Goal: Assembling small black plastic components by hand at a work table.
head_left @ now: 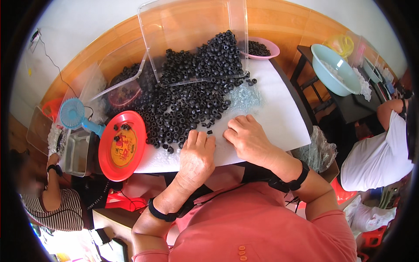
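Observation:
My left hand (pixel 196 153) rests at the near edge of the white table covering (pixel 273 118), its fingers curled down beside a heap of small black ring-shaped rubber pieces (pixel 179 107). A small black piece (pixel 209 132) lies just off its fingertips. To the right, my right hand (pixel 248 139) is closed with fingers bent toward the surface. What either hand pinches, if anything, is hidden under the fingers. Beyond the right hand lies a patch of tiny clear bluish pieces (pixel 245 98). The heap spills from a tipped clear plastic bin (pixel 192 19).
A red plate (pixel 104 150) with a few black pieces stands at left, near a blue handheld fan (pixel 73 114). A pink bowl (pixel 273 49) of black pieces is at the back. A pale blue basin (pixel 321 54) sits on a black side table. People sit at left and right.

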{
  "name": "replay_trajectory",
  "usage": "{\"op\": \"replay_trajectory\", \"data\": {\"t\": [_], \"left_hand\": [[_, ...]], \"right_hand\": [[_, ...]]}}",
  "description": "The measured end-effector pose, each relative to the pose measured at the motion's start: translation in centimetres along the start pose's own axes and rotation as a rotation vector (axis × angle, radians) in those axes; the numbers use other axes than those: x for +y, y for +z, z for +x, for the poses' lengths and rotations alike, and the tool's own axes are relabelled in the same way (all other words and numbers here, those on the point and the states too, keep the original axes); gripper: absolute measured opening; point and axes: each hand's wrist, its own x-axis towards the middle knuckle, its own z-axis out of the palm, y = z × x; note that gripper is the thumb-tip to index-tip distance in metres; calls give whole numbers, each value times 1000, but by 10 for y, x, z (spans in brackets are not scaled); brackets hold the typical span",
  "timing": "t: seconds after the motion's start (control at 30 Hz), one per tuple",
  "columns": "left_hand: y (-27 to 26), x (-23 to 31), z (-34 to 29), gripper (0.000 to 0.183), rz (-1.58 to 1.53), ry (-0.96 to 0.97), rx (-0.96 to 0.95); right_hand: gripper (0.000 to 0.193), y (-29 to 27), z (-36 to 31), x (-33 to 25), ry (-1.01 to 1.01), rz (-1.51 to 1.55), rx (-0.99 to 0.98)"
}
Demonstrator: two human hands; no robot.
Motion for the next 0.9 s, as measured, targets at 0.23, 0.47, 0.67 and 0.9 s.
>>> {"op": "replay_trajectory", "data": {"t": [0.23,0.47,0.67,0.9], "left_hand": [[3,-3,2,25,-79,-9,84],[5,8,14,26,-184,-46,241],[12,12,22,20,-621,-274,109],[17,7,29,10,-798,-309,62]], "right_hand": [[10,-3,7,8,24,-25,-2],[19,-10,8,18,105,294,127],[21,-19,7,7,292,632,176],[23,-13,5,7,356,834,242]]}}
